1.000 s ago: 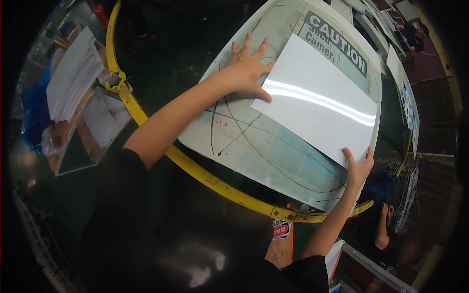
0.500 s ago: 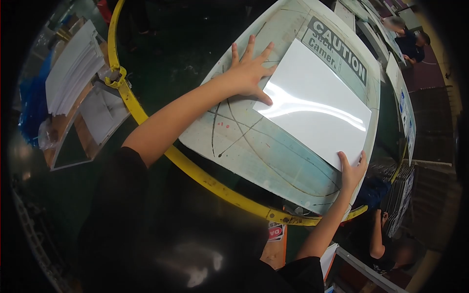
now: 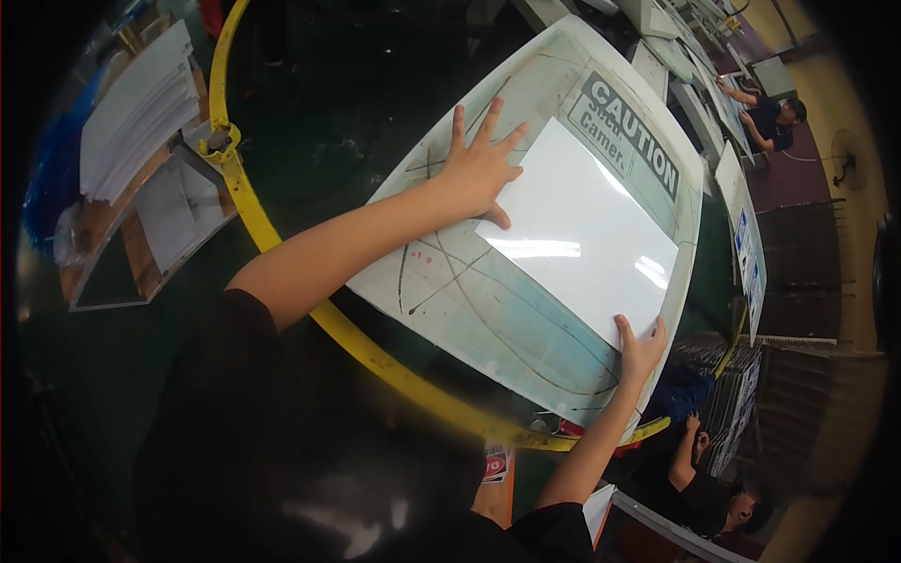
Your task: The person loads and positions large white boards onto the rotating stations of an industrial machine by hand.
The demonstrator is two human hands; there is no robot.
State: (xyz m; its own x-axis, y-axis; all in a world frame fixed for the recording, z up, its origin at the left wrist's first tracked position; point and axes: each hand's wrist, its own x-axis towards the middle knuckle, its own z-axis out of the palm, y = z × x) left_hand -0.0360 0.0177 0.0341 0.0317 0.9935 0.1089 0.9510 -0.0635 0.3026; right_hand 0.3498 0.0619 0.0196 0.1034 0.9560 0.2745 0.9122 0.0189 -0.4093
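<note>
A glossy white sheet (image 3: 582, 225) lies on a worn, pale board (image 3: 450, 310) with dark lines drawn across it. Beyond the sheet's far edge, a grey "CAUTION" panel with more lettering (image 3: 633, 136) shows on the board. My left hand (image 3: 477, 174) is spread flat at the sheet's left end, with the thumb by its near corner. At the opposite end, my right hand (image 3: 641, 349) rests against the near right corner, thumb and fingers apart. Both hands touch the sheet's edges.
A curved yellow rail (image 3: 352, 352) runs between my body and the board. Stacked white sheets (image 3: 141, 113) stand at the left. One person (image 3: 774, 122) works at the upper right, another (image 3: 704, 497) at the lower right. A sign panel (image 3: 741, 235) leans beyond the board.
My view has shifted, so the board, sheet and hands appear further left and lower. The bright reflection on the sheet has shrunk to separate patches. Both hands stay at the sheet's ends.
</note>
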